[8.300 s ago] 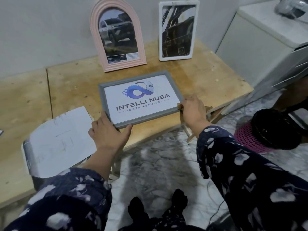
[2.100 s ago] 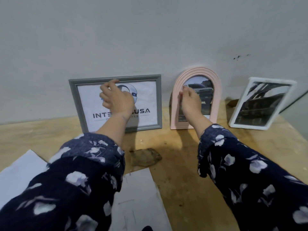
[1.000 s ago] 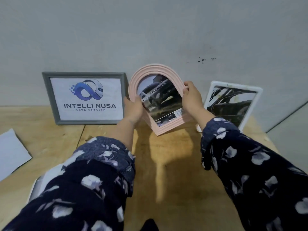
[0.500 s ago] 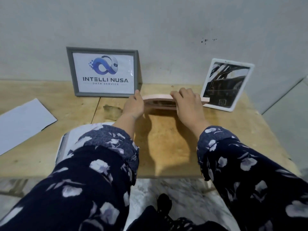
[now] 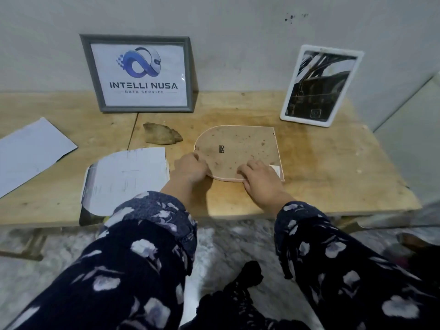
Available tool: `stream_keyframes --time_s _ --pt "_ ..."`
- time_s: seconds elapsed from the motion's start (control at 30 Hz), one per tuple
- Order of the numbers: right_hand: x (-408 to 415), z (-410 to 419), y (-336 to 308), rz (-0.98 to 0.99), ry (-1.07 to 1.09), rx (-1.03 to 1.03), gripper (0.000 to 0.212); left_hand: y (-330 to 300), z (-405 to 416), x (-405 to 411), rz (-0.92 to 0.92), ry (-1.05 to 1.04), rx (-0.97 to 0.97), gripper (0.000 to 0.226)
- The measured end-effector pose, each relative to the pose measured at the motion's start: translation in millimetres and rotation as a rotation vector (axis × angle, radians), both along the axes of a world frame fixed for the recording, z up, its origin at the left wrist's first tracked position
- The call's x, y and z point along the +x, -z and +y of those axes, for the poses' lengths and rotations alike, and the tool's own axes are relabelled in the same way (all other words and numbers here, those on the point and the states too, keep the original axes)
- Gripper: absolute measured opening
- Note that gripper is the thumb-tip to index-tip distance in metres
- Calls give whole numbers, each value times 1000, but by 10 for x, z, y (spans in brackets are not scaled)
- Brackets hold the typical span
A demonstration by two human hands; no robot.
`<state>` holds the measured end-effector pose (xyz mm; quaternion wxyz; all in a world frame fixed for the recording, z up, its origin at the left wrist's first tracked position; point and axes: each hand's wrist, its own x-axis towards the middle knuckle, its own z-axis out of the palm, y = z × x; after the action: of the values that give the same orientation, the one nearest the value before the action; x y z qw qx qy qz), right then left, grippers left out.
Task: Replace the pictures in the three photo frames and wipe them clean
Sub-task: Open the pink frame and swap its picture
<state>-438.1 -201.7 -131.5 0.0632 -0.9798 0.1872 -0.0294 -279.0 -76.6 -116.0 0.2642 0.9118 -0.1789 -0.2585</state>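
Head view: the arched pink frame (image 5: 238, 152) lies face down near the middle of the table (image 5: 333, 167), its brown backing board upward and its arch pointing toward nine o'clock, presumably so the back can be opened and the picture changed. The left hand (image 5: 190, 169) holds the frame's curved edge at about seven o'clock, fingers curled round the rim, likely steadying it. The right hand (image 5: 259, 179) rests on the backing at five o'clock, fingers bent onto the board; whether its grip pinches a tab, I cannot tell.

At eleven o'clock from the frame the grey frame (image 5: 140, 75) stands against the wall, already showing a logo print. At one o'clock the white frame (image 5: 321, 85) leans back, a dark picture inside. A brown cloth (image 5: 162, 136) lies at ten o'clock, handy for wiping. Loose sheets of paper (image 5: 126, 179) lie at nine o'clock, probably replacements or removed prints.
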Motion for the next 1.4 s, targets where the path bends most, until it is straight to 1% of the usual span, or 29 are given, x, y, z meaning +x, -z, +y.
stream_keyframes --time_s 0.07,0.13,0.23,0.3,0.33,0.37,0.53,0.63,0.73,0.87,1.07,1.17,1.23,1.3,1.37,1.4 --pt "-37 -56 -19 -45 87 120 30 23 -17 -17 -27 16 38 48" --pt "-70 -188 -75 -94 264 228 45 12 -56 -28 -69 43 83 49" --pt "-86 -521 -117 54 527 438 82 -20 -150 -28 -96 85 88 56" --pt "-73 -672 -128 143 595 557 101 -28 -221 -20 -89 89 87 60" --pt "-60 -719 -125 167 611 599 108 -28 -266 -12 -86 88 102 60" --pt "-47 -740 -121 187 617 621 110 -24 -301 -4 -81 83 120 61" --pt "-14 -811 -128 258 563 614 103 7 -442 3 -87 33 211 59" --pt "-31 -903 -140 286 509 618 100 28 -555 -35 -75 -54 216 61" --pt "-45 -955 -124 305 475 617 104 52 -659 -75 -59 -135 218 69" --pt "-43 -979 -81 274 471 634 108 53 -775 -113 -84 -215 262 69" --pt "-33 -994 -86 287 458 647 108 -41 -876 54 24 -383 246 74" --pt "-25 -982 -90 284 458 644 108 43 -867 273 148 -431 227 72" --pt "-7 -974 -105 292 461 627 108 204 -875 432 197 -431 257 86" --pt "18 -957 -107 307 463 612 108 655 -923 723 182 -402 292 97" --pt "41 -942 -116 324 462 598 109 717 -953 800 184 -365 307 98" --pt "47 -941 -119 331 463 595 109 534 -939 720 201 -315 289 93"
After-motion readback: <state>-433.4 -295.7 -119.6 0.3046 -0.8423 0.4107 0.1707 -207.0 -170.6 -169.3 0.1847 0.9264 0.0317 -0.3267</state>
